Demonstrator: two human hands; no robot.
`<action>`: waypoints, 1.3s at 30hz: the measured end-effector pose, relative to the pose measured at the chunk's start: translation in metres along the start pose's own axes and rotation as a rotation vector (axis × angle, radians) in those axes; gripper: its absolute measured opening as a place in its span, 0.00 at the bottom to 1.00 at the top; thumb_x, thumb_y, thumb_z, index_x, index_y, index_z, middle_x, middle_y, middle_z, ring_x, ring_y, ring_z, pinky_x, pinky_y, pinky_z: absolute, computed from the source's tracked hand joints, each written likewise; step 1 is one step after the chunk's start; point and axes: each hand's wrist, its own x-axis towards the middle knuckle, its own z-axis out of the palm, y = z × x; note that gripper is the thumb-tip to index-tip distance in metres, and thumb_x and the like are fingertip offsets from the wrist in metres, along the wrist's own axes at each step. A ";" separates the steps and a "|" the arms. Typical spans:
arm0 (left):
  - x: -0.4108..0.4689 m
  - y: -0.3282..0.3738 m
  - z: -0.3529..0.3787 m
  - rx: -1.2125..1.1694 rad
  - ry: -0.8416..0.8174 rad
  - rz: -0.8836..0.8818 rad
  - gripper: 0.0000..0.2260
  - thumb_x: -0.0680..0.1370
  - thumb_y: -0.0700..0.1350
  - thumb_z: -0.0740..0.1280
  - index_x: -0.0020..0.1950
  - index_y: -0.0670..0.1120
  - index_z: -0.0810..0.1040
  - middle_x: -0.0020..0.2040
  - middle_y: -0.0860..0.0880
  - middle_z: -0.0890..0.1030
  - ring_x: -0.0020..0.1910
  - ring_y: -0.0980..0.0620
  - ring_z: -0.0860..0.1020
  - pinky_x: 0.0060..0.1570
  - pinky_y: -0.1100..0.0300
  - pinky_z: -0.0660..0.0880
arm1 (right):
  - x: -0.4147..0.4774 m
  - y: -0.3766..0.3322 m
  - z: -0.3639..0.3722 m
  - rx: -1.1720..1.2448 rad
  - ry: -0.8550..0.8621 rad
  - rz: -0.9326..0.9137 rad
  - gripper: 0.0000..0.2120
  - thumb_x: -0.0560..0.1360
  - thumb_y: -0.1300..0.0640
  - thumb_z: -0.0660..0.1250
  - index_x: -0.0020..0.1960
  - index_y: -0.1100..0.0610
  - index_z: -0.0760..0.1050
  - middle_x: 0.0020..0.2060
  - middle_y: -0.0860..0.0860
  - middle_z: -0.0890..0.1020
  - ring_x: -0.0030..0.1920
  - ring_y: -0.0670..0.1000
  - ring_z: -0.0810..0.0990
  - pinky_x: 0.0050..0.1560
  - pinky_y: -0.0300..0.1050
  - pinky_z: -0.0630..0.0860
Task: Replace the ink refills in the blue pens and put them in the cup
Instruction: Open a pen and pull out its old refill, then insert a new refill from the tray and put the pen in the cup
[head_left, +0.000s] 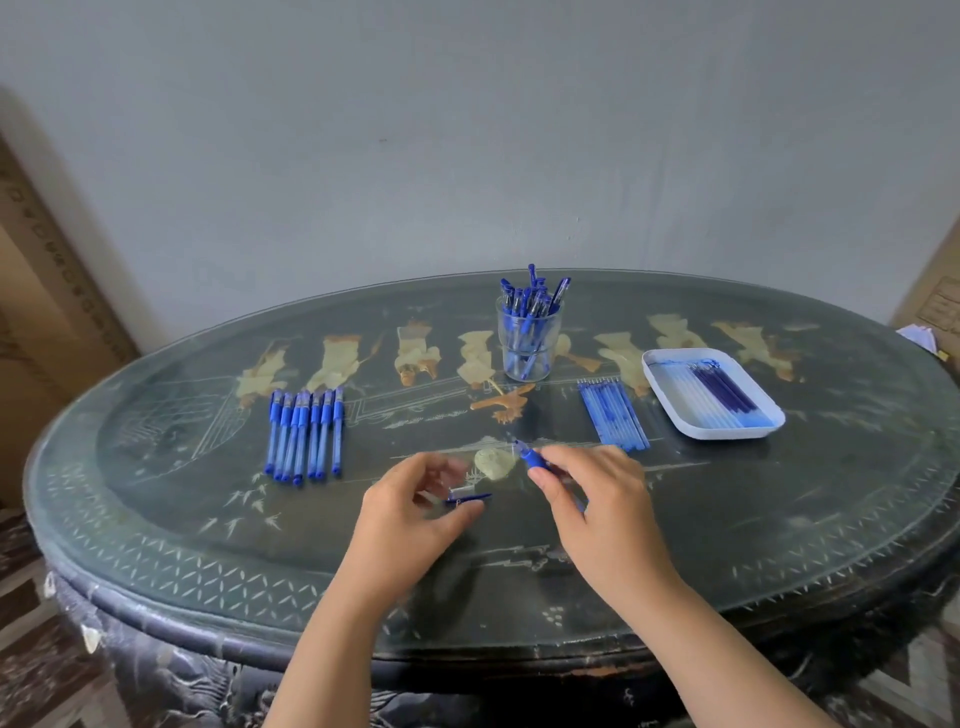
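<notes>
Reaching up from the lower edge to the frame's centre, the right hand (597, 493) pinches a blue pen (532, 459), its tip angled to the upper left. The left hand (410, 504), fingers curled, holds a blurred blue cap (467, 499). The cup (527, 338) stands above centre, full of pens.
</notes>
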 end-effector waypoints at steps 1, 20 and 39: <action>-0.002 0.006 0.003 -0.106 -0.045 -0.023 0.14 0.68 0.42 0.79 0.49 0.52 0.81 0.45 0.57 0.83 0.44 0.59 0.79 0.45 0.70 0.74 | 0.004 -0.008 -0.004 0.062 0.023 0.052 0.08 0.76 0.49 0.66 0.50 0.50 0.82 0.40 0.40 0.81 0.41 0.48 0.78 0.45 0.44 0.74; -0.004 0.021 0.016 -0.328 -0.230 -0.061 0.08 0.68 0.38 0.78 0.41 0.48 0.84 0.40 0.47 0.85 0.41 0.47 0.83 0.49 0.52 0.81 | 0.042 -0.043 -0.040 0.577 -0.189 0.563 0.03 0.74 0.52 0.72 0.47 0.49 0.84 0.32 0.37 0.82 0.35 0.36 0.78 0.38 0.29 0.72; -0.002 0.025 0.001 -0.092 -0.167 0.041 0.09 0.68 0.38 0.79 0.43 0.48 0.83 0.38 0.55 0.84 0.38 0.59 0.83 0.43 0.70 0.76 | 0.086 -0.068 -0.063 0.684 -0.109 0.501 0.05 0.83 0.56 0.58 0.51 0.55 0.71 0.35 0.55 0.84 0.28 0.54 0.81 0.25 0.47 0.77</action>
